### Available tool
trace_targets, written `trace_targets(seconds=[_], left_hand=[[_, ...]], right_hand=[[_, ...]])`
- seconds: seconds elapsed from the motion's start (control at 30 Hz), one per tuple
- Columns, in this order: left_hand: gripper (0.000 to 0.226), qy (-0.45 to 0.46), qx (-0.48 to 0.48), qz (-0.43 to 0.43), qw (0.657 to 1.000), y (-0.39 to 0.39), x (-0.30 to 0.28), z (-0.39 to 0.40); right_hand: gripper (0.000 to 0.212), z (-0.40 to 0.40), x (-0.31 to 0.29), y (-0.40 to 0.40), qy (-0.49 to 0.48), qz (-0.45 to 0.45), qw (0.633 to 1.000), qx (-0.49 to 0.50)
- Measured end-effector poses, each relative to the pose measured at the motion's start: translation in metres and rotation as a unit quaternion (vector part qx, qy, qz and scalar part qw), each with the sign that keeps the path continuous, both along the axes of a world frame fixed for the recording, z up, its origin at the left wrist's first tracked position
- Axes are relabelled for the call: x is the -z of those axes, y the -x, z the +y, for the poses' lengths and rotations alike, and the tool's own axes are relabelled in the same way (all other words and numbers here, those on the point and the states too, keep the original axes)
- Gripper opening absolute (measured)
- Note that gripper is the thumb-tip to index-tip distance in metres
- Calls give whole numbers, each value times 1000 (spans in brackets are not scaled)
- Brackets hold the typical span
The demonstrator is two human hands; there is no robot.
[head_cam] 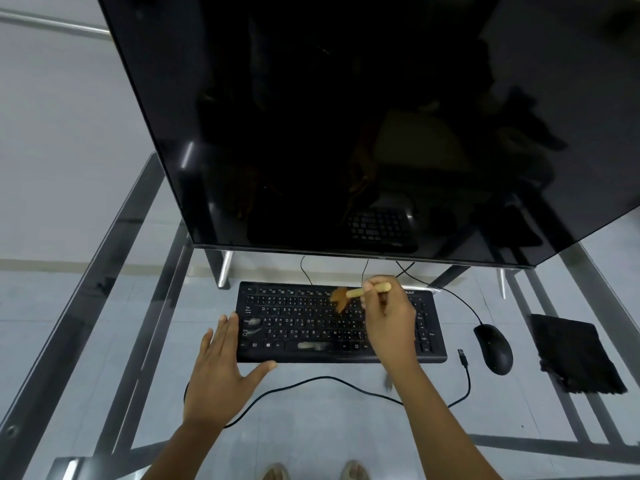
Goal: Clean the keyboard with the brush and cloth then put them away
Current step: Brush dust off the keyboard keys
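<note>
keyboard (341,323) before monitor (346,133); mouse (493,348) right | cloth (575,355) rightmost

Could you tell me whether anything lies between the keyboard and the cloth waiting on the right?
Yes: the mouse sits on the glass table between the keyboard and the black cloth, with its cable trailing behind.

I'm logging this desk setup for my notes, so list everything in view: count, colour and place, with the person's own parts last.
keyboard: one, black, centre of the glass desk
brush: one, tan handle with brown bristles, over the keyboard's upper right keys
cloth: one, black, on the desk's right side
mouse: one, black, between keyboard and cloth
monitor: one, black and dark, behind the keyboard
cable: one, black, loose plug end right of the keyboard
glass desk: one, clear top on a metal frame
left hand: flat, fingers straight, at the keyboard's left end
right hand: grips the brush
</note>
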State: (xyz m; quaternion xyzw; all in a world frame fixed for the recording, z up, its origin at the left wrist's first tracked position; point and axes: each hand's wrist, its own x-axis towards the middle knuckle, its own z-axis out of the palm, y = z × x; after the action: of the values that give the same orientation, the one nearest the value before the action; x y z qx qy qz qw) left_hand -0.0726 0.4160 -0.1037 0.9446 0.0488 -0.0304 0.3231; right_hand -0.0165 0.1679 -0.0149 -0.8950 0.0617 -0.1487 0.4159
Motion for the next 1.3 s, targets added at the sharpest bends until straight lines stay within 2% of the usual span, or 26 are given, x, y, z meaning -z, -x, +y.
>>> trace_targets(seconds=[0.1, 0.23, 0.3, 0.37, 0.47, 0.53, 0.6, 0.67, 0.73, 0.83, 0.9, 0.97, 1.07, 1.13, 1.2, 1.23, 1.3], left_hand=[[107, -5, -3, 10, 1000, -1, 0, 1], [110, -5, 4, 1, 1000, 0, -1, 0], [109, -3, 5, -1, 1000, -1, -2, -2], [107, -2, 4, 3, 1000, 0, -2, -2], [105, -6, 22, -22, 999, 0, -4, -2], [104, -7, 23, -28, 999, 0, -5, 0], [103, -8, 23, -29, 999, 0, -8, -3], [102, -1, 13, -36, 999, 2, -12, -4], [102, 7, 4, -35, 999, 1, -14, -4], [104, 3, 0, -22, 1000, 2, -9, -1], [103, 5, 2, -28, 1000, 2, -8, -2], [102, 7, 5, -39, 999, 2, -10, -3], [102, 2, 6, -48, 999, 0, -11, -2], [102, -2, 7, -49, 999, 2, -11, -1], [101, -5, 5, -54, 998, 2, -13, -2], [101, -7, 4, -60, 998, 2, -14, -2], [100, -8, 7, -59, 998, 2, -13, -1]], right_hand=[[10, 1, 1, 1, -10, 36, 999, -30], [11, 3, -4, 3, 9, -42, 999, -11], [10, 8, -1, 1, -14, -21, 998, -57], [9, 16, -1, 1, 7, 2, 995, -102], [12, 28, -1, -4, -9, -38, 997, -73], [13, 43, 0, -7, -45, 3, 994, -100], [12, 54, 1, -7, -26, 58, 987, -147], [9, 66, -3, -10, -11, 30, 993, -116], [9, 74, -6, -19, -53, -16, 996, -69], [10, 85, -10, -29, -57, 51, 991, -108], [10, 88, -9, -33, -20, 30, 993, -108], [13, 90, -9, -36, -27, 2, 995, -91], [14, 98, -8, -35, -32, 65, 987, -146], [10, 104, -9, -33, -13, 28, 991, -133], [9, 108, -12, -33, -60, 5, 991, -120], [9, 112, -12, -33, -85, 29, 987, -135], [10, 112, -10, -32, -74, 86, 981, -160]])
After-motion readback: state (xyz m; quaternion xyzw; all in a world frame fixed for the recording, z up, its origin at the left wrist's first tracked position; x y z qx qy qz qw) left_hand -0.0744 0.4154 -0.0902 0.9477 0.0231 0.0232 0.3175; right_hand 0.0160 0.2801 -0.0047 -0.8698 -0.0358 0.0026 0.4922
